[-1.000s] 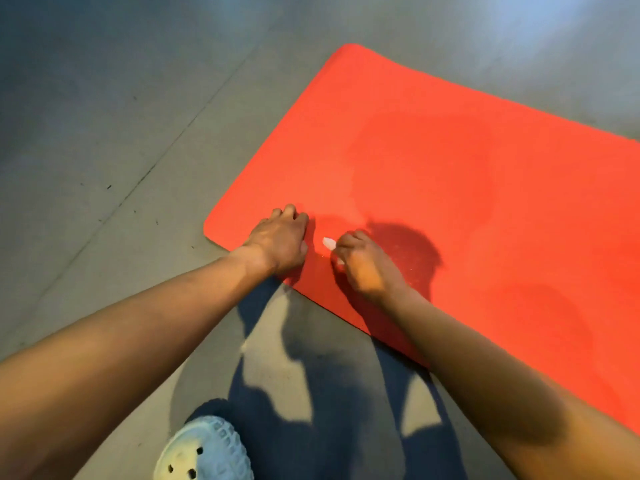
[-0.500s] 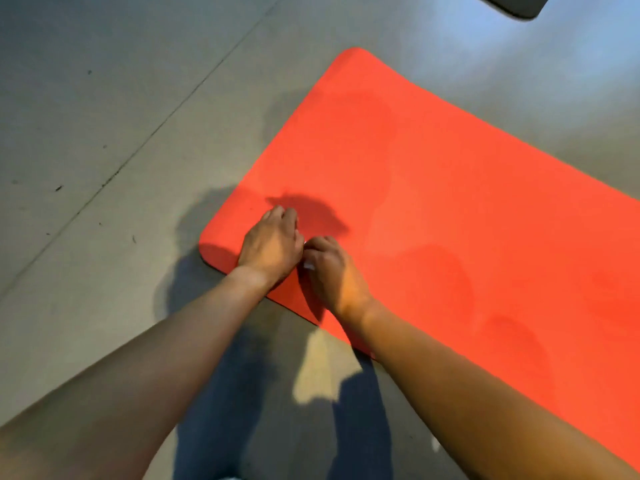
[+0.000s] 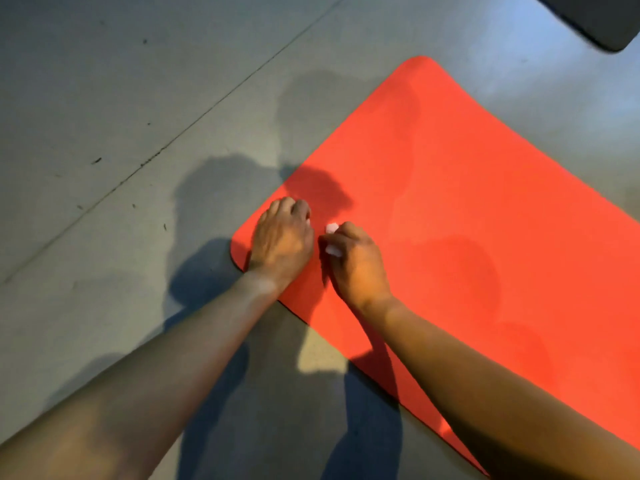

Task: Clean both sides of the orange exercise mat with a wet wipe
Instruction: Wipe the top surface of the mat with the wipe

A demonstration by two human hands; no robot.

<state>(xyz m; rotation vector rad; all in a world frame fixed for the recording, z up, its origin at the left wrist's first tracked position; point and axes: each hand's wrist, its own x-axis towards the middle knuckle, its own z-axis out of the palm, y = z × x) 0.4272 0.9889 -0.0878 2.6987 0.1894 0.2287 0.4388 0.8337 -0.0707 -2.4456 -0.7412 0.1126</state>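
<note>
Mostly hidden wet wipe [image 3: 331, 229] in right hand [image 3: 358, 263], mat [image 3: 450, 202] cropped

Your orange exercise mat [image 3: 467, 202] lies flat on the grey floor [image 3: 114, 278], stretching from the middle of the view out toward 4 o'clock. Your left hand [image 3: 282, 237] rests on the mat's corner just left of centre, knuckles up and fingers curled under. Just beside it, toward 3 o'clock, your right hand [image 3: 356, 261] has a bunched white wet wipe [image 3: 331, 228] in its grip, against the mat. A dark flat object [image 3: 595, 19] sits at 1 o'clock.
</note>
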